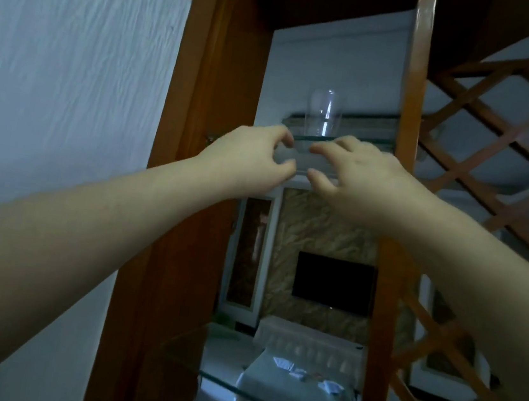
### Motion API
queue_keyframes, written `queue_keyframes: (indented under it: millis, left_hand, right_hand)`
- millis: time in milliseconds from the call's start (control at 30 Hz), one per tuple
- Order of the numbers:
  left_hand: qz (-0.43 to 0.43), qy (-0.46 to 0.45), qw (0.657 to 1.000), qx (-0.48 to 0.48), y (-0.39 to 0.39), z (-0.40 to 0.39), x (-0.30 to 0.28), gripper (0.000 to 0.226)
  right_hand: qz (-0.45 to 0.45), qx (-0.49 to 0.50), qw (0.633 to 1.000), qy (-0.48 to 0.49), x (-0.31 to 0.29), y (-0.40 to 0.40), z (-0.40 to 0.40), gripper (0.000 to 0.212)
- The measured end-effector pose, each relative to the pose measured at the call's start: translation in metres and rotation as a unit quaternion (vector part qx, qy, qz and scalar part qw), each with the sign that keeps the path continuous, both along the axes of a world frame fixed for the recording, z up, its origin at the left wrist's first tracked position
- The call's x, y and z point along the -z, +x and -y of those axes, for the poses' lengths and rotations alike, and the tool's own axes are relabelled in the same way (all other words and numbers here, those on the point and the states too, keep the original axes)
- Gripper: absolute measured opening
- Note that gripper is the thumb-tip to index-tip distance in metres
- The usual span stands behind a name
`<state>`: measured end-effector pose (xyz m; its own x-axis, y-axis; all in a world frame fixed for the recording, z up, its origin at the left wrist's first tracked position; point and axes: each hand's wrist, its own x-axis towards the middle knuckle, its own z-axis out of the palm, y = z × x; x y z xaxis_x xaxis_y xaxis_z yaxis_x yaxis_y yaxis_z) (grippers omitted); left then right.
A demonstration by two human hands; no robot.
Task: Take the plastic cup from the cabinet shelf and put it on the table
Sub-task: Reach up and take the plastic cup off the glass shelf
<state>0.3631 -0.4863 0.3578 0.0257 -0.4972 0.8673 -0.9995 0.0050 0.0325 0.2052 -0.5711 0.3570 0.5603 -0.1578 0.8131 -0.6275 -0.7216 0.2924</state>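
Note:
A clear plastic cup (323, 113) stands upside down on the upper glass shelf (360, 142) of a wooden cabinet, above both hands. My left hand (251, 157) is raised just below and left of the cup, fingers curled and apart, holding nothing. My right hand (356, 175) is beside it, just below and right of the cup, fingers also curled and apart, empty. The fingertips of both hands nearly meet in front of the shelf's edge. Neither hand touches the cup.
The cabinet's wooden left post (199, 125) and right post (415, 85) frame the shelves. A wooden lattice (498, 129) fills the right side. A lower glass shelf (265, 397) lies below. Through the cabinet I see a television (333, 283) and a covered table (297, 381).

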Motion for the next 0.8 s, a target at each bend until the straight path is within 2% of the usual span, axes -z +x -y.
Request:
queue_keyframes:
  millis: [67, 167, 233, 467, 567, 700, 800]
  left_hand:
    - [-0.008, -0.012, 1.0, 0.007, -0.002, 0.008, -0.014, 0.051]
    - [-0.004, -0.017, 1.0, 0.001, -0.003, 0.022, -0.027, 0.057]
    - [-0.011, -0.023, 1.0, 0.018, -0.003, 0.031, -0.033, 0.059]
    - [-0.016, -0.079, 0.996, 0.049, 0.008, 0.052, -0.047, 0.061]
    - [-0.076, -0.098, 0.987, 0.102, 0.02, 0.057, -0.052, 0.064]
    - [-0.118, -0.065, 0.979, 0.154, 0.029, 0.059, -0.052, 0.068]
    - [-0.125, -0.024, 0.982, 0.14, 0.029, 0.062, -0.055, 0.082]
  right_hand:
    - [0.013, -0.019, 1.0, 0.002, -0.019, -0.004, 0.001, 0.053]
    - [0.02, -0.079, 0.995, 0.062, -0.043, -0.005, 0.012, 0.05]
    - [0.032, -0.097, 0.993, 0.055, -0.053, -0.004, 0.018, 0.05]
    - [0.072, -0.061, 0.996, 0.004, -0.063, 0.002, 0.03, 0.052]
    - [0.09, -0.065, 0.994, 0.0, -0.072, -0.006, 0.032, 0.054]
    - [0.116, -0.115, 0.984, 0.069, -0.085, 0.001, 0.035, 0.06]
    - [0.151, -0.136, 0.973, 0.11, -0.092, 0.018, 0.033, 0.068]
